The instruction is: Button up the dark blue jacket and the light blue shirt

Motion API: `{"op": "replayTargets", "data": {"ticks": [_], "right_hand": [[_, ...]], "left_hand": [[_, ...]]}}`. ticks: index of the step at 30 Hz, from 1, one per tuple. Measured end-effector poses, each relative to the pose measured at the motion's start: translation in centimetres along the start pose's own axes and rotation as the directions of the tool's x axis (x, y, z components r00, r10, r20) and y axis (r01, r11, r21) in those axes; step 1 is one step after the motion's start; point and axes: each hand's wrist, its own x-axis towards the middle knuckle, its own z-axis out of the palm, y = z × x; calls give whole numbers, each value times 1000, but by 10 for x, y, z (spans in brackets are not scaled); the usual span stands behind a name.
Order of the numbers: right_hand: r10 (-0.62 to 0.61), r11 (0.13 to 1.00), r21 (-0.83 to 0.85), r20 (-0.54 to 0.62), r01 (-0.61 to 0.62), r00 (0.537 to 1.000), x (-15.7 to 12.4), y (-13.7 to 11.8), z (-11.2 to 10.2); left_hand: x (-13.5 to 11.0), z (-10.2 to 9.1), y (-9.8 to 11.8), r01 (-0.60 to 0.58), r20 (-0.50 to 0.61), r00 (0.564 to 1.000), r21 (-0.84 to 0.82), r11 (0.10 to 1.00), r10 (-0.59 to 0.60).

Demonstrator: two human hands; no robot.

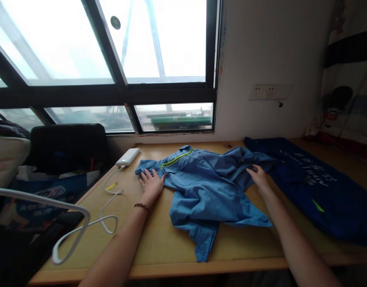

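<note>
A blue work shirt (pixel 201 191) with a yellow-green stripe lies rumpled on the wooden table (pixel 153 243). Its collar points to the window, and a buttoned cuff hangs toward the front edge. My left hand (pixel 152 184) rests with spread fingers at the shirt's left sleeve, partly on the tabletop. Over on the other side, my right hand (pixel 259 178) touches the right sleeve, its visible fingers stretched out and apart. The rest of that hand's fingers are hard to make out.
Dark blue printed fabric (pixel 309 179) covers the table's right side. On the left lie a white power bank (pixel 128 157) and its looping white cable (pixel 104 217). A black chair (pixel 68 143) stands beyond the left edge. Behind are a window and a wall socket (pixel 263 92).
</note>
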Motion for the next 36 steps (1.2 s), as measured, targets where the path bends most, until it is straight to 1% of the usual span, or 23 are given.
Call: {"op": "replayTargets", "data": {"ticks": [2, 4, 5, 7, 9, 10, 12, 14, 15, 18, 19, 20, 21, 22, 23, 24, 27, 28, 29, 30, 32, 34, 36], "right_hand": [[-7, 992, -122, 56, 14, 998, -2, 4, 5], [-72, 967, -236, 88, 91, 993, -6, 3, 7], [-127, 944, -291, 105, 152, 986, -10, 0, 8], [-225, 884, -370, 200, 286, 954, -19, -10, 9], [-271, 852, -347, 349, 393, 897, -30, -22, 11], [-279, 848, -312, 424, 428, 862, -36, -28, 11], [-243, 874, -230, 557, 429, 794, -48, -40, 11], [-123, 939, -150, 692, 309, 712, -60, -52, 8], [-42, 970, -123, 765, 210, 642, -66, -57, 6], [132, 991, -111, 921, -78, 367, -86, -70, 0], [151, 984, -114, 942, -139, 299, -93, -73, -2], [154, 977, -109, 955, -183, 253, -100, -77, -2], [136, 973, -86, 964, -216, 228, -105, -80, -3], [101, 968, -44, 970, -247, 223, -110, -84, -3], [53, 957, 21, 968, -288, 247, -113, -87, -3], [0, 931, 115, 949, -346, 317, -115, -91, -3], [-52, 769, 437, 770, -466, 636, -116, -100, -6], [-38, 718, 522, 691, -462, 722, -117, -101, -6], [-21, 682, 583, 620, -442, 784, -120, -100, -6], [-10, 668, 615, 571, -419, 821, -125, -96, -5], [-2, 699, 611, 520, -371, 854, -142, -85, 0], [-28, 807, 505, 549, -305, 835, -162, -71, 6], [-96, 926, 347, 596, -148, 797, -178, -61, 8]], "left_hand": [[-8, -3, 11, -31, -102, 994, 0, 1000, 31], [-20, -8, 28, -219, -144, 967, -52, 974, 209], [-27, -10, 37, -355, -126, 931, -93, 930, 343], [-39, -11, 52, -600, -33, 794, -199, 775, 607], [-47, -8, 61, -710, 46, 662, -284, 645, 748], [-49, -6, 62, -722, 71, 633, -305, 621, 771], [-45, -2, 59, -704, 103, 640, -320, 634, 762], [-38, 1, 53, -660, 139, 675, -326, 677, 725], [-34, 2, 50, -635, 157, 694, -327, 700, 703], [-26, 4, 44, -582, 199, 728, -327, 745, 656], [-25, 5, 43, -570, 208, 734, -328, 753, 646], [-25, 5, 43, -562, 214, 738, -330, 759, 639], [-26, 5, 43, -556, 219, 741, -331, 762, 635], [-27, 4, 43, -553, 220, 742, -333, 764, 633], [-27, 4, 43, -553, 217, 744, -332, 764, 632], [-28, 3, 43, -558, 210, 743, -331, 761, 636], [-30, 1, 42, -573, 191, 741, -320, 755, 644], [-31, 0, 41, -573, 191, 743, -315, 757, 642], [-31, -1, 41, -569, 192, 747, -312, 761, 637], [-32, -1, 40, -565, 189, 752, -310, 765, 632], [-34, -2, 40, -559, 170, 763, -311, 768, 624], [-35, -1, 40, -554, 150, 773, -312, 772, 616], [-35, 0, 40, -538, 149, 788, -305, 786, 597]]}}
